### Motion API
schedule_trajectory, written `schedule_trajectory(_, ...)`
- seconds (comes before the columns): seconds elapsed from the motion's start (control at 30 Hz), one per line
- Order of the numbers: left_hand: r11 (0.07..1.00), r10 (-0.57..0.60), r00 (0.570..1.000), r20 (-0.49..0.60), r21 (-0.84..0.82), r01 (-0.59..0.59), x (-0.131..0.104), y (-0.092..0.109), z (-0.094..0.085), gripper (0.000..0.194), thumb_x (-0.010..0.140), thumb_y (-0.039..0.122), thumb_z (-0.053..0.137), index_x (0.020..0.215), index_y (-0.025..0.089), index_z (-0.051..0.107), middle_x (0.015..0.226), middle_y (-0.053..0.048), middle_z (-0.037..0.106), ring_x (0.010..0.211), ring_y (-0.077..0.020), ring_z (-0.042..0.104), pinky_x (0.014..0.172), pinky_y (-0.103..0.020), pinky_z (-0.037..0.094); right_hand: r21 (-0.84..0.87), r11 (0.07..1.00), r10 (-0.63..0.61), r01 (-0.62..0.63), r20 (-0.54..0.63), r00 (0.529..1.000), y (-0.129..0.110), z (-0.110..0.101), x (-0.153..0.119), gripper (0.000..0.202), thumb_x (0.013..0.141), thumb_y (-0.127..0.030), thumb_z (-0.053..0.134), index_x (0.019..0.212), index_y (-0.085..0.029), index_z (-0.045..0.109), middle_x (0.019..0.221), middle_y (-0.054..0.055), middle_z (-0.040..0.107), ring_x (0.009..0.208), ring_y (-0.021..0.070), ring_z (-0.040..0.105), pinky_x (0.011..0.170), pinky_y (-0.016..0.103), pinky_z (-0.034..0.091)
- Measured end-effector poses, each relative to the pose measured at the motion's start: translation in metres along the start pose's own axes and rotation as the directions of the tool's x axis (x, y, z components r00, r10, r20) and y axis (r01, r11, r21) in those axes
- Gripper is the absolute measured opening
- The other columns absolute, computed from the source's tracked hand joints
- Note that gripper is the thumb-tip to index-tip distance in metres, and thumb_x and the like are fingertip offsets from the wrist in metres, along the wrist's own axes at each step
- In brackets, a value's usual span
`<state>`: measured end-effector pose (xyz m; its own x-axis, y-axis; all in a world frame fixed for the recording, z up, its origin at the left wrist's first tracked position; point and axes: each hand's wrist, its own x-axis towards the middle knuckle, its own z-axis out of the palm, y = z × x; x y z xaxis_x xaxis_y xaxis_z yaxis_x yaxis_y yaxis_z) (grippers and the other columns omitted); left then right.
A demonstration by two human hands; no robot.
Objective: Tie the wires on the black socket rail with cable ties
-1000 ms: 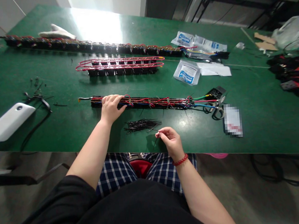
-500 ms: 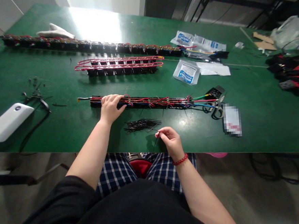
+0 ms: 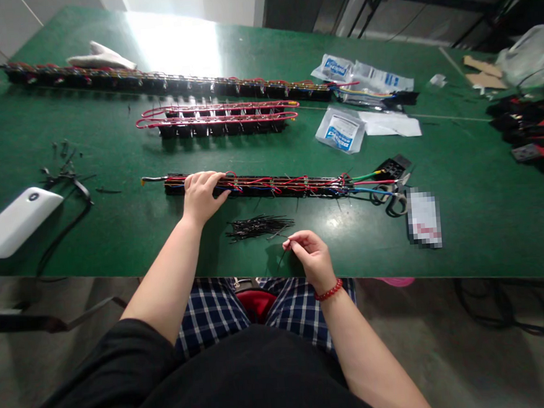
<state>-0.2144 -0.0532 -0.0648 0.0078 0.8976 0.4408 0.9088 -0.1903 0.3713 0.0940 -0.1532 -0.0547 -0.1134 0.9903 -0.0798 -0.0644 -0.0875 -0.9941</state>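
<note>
A long black strip with red, blue and yellow wires (image 3: 270, 184) lies across the green table. My left hand (image 3: 204, 198) rests over its left part, thumb on the near side and fingers over the top, gripping it. Nearer the table edge, my right hand (image 3: 309, 254) pinches a thin black tie (image 3: 282, 259) between thumb and fingertips. Just left of that hand is a loose pile of black ties (image 3: 257, 227). Green, red and blue wire ends (image 3: 371, 191) come out of the strip's right end, beside scissors (image 3: 397, 204).
Behind lie a shorter assembly with red loops (image 3: 219, 119) and a longer wired strip (image 3: 170, 83). A white device (image 3: 19, 223) sits at the left. Plastic packets (image 3: 340, 131) lie at the back right, and a pixelated packet (image 3: 423, 218) is right of the scissors.
</note>
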Motion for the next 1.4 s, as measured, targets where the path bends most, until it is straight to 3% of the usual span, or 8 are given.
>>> schedule_trajectory(1.4,1.0,-0.014,1.0,0.007,-0.015,0.014,0.0011,0.0013,-0.0008,0.037,0.086,0.044,0.067,0.12,0.03,0.065,0.121,-0.006,0.069,0.118,-0.0308,0.057,0.108,-0.048,0.035,-0.004,1.0,0.011,-0.011,-0.007,1.0,-0.0035,0.0007,-0.0005,0.018,0.081,-0.038,0.076,0.086,-0.024,0.066,0.079,0.0,0.072,0.076,0.0159,0.07,0.079,0.033,0.059)
